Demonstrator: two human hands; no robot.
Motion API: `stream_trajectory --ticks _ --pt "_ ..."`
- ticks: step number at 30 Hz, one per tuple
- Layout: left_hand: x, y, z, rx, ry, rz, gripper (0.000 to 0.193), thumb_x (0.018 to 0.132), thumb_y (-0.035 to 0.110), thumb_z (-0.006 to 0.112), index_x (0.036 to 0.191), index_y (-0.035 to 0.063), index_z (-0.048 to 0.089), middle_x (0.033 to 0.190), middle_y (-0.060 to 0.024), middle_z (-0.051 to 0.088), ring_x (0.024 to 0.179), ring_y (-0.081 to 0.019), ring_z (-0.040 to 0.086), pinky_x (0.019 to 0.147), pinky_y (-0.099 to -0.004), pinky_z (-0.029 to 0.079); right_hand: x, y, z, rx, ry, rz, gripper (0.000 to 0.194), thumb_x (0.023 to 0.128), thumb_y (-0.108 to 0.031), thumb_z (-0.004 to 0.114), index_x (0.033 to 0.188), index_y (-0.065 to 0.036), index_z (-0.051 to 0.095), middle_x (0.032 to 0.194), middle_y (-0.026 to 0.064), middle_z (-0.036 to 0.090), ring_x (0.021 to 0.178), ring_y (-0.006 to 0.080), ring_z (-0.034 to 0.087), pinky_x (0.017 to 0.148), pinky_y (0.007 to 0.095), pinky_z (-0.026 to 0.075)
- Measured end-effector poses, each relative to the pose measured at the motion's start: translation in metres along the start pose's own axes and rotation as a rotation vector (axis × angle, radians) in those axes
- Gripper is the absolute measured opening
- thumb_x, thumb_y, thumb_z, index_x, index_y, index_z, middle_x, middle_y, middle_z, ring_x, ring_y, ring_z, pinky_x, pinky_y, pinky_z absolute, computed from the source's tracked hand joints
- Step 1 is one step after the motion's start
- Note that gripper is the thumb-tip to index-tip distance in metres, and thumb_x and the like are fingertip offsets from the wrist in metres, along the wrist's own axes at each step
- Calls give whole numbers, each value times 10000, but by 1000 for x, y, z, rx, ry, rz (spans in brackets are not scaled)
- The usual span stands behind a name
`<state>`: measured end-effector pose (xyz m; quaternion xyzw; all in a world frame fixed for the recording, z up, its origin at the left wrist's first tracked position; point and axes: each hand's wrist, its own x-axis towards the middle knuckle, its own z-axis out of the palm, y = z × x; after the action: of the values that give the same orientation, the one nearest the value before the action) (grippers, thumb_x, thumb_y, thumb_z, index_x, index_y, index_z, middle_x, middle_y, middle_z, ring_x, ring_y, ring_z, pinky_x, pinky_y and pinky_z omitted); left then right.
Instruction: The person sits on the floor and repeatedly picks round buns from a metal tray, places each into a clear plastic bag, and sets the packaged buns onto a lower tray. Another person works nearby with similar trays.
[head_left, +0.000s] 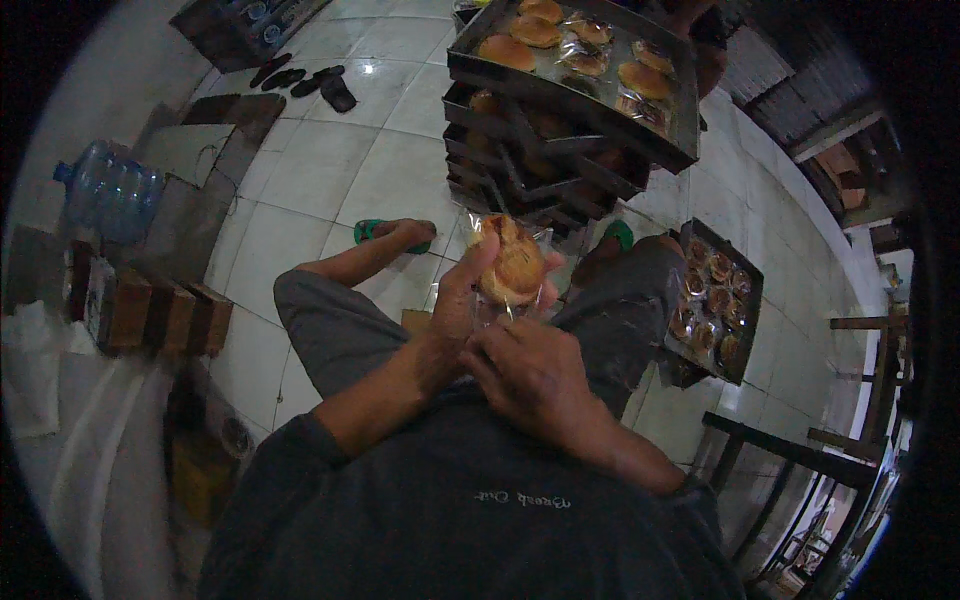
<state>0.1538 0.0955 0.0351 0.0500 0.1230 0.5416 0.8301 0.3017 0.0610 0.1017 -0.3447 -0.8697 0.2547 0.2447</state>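
A golden-brown bread bun (514, 266) sits inside a clear plastic bag (546, 259) in front of my lap. My left hand (465, 300) grips it, the thumb along its left side and fingertips showing past its right side. Just below the bun, my right hand (529, 364) pinches the gathered end of the bag between thumb and fingers. Beyond my hands, a dark metal tray (574, 94) bears several buns, some bare and some in clear wrappers. It rests on a stack of similar trays (525, 169) set at crossed angles.
On the floor at right, another tray (739, 352) holds several wrapped buns. Nearby stands a dark stool (787, 446). A water jug (112, 191), cardboard boxes (154, 311) and sandals (319, 82) are at left. Part of another person (705, 49) shows behind the tray stack.
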Motion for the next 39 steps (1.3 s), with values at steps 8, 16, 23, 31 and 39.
stream_trajectory --ticks 8,16,23,31,39 --pt "-2 -6 59 -278 209 -58 675 1010 651 583 1346 66 584 1356 -202 648 1232 -313 662 1031 -479 581 1 11 -111 671 -148 -220 277 835 -175 809 1074 -66 720 1139 102 765 1001 295 754 790 391 586" --pt "17 -52 39 532 349 -184 655 998 531 699 1460 79 592 1349 -101 658 1202 -192 628 1001 -387 516 -84 81 -107 388 166 578 461 933 -311 798 1272 -13 708 1155 136 779 1074 252 743 972 365 560" --pt "98 -61 -38 1144 252 -181 298 1025 275 724 1175 18 748 1045 -40 739 932 -130 686 881 -300 563 -108 163 -77 459 510 818 392 979 -290 767 1212 25 747 1005 88 780 889 130 710 827 309 566" --pt "103 -42 8 1110 170 -147 226 983 211 777 1039 -7 753 952 -27 732 865 -104 673 806 -274 540 -99 162 -69 863 527 751 163 992 -164 712 955 -7 734 859 17 686 713 88 600 627 251 476" --pt "87 -16 36 837 371 -114 120 882 61 802 976 -3 764 936 -32 719 927 -125 657 865 -297 513 -99 148 -80 1216 829 830 184 975 -170 729 872 -19 738 872 44 728 731 102 613 685 278 498"
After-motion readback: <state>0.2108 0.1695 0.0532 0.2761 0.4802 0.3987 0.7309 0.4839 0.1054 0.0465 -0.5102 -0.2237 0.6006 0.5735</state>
